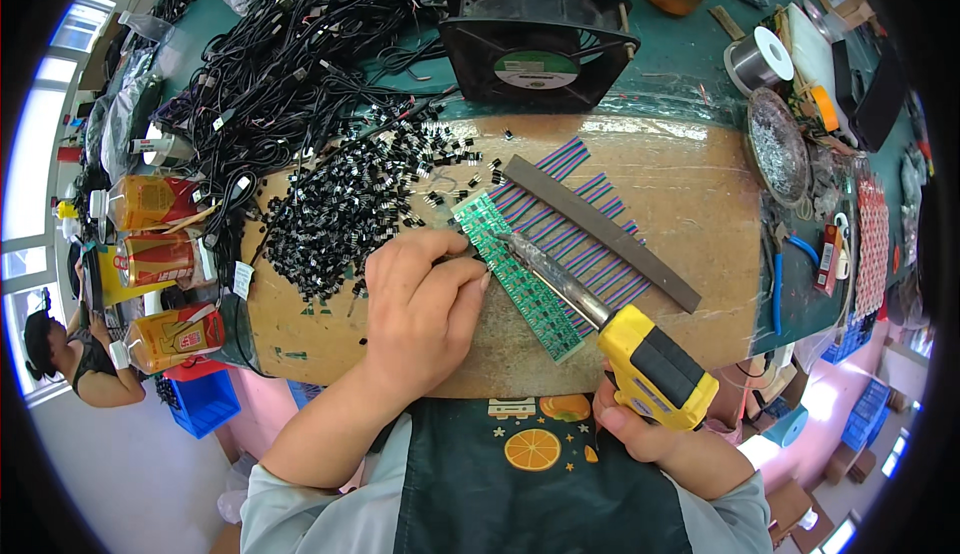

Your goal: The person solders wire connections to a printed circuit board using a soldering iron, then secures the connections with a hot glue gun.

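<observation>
My right hand (640, 426) grips a yellow-and-black soldering gun (655, 369). Its metal barrel slants up and left, and the tip meets the upper part of a green circuit board panel (525, 284). At that panel's left edge, my left hand (425, 299) has its fingers pinched together; a dark bit shows by the fingertips, too covered to name. Purple, blue and pink striped ribbon wires (600, 219) run from the panel's right side. Across them lies a long brown bar (605, 229). Left of the panel spreads a pile of small black connectors (340, 209).
A black fan (535, 49) stands behind the wooden board (700, 184). Black cables (290, 54) heap at the back left, near several orange bottles (175, 339). On the right are a solder spool (760, 59), a round metal dish (777, 149) and blue-handled pliers (780, 274). Another person (85, 354) is at far left.
</observation>
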Action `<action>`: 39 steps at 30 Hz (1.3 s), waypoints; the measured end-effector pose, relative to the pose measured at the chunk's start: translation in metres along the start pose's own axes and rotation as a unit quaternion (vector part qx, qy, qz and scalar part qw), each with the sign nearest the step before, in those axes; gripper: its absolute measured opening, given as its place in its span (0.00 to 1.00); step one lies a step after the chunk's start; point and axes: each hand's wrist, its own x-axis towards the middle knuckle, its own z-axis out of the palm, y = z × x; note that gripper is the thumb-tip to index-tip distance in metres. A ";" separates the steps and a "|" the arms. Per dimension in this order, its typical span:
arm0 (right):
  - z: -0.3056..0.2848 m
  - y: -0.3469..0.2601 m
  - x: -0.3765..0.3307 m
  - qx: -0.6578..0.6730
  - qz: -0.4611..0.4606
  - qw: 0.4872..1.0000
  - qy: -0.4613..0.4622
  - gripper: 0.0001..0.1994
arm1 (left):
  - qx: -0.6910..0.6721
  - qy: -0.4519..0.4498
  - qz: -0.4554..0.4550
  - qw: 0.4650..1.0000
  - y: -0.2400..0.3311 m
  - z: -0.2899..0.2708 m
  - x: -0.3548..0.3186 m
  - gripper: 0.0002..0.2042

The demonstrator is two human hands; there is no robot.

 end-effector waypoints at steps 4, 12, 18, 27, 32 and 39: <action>0.002 -0.003 -0.003 -0.010 0.004 1.000 0.001 0.29 | 0.013 0.001 0.001 1.000 -0.002 0.004 -0.003 0.09; 0.005 -0.012 -0.006 0.067 0.070 0.991 0.094 0.11 | 0.006 0.007 0.011 1.000 -0.004 0.006 -0.002 0.10; 0.008 -0.006 -0.009 0.087 0.076 0.987 0.111 0.12 | 0.005 0.006 0.010 1.000 -0.004 0.007 -0.002 0.10; 0.009 -0.007 -0.008 0.060 0.056 0.990 0.110 0.10 | 0.001 0.007 0.008 1.000 -0.004 0.007 -0.003 0.10; 0.007 -0.006 -0.008 0.013 0.044 0.995 0.089 0.10 | 0.004 0.007 0.009 1.000 -0.004 0.007 -0.003 0.10; 0.005 -0.008 -0.008 0.034 0.052 0.994 0.088 0.11 | 0.002 0.007 0.008 1.000 -0.005 0.007 -0.004 0.10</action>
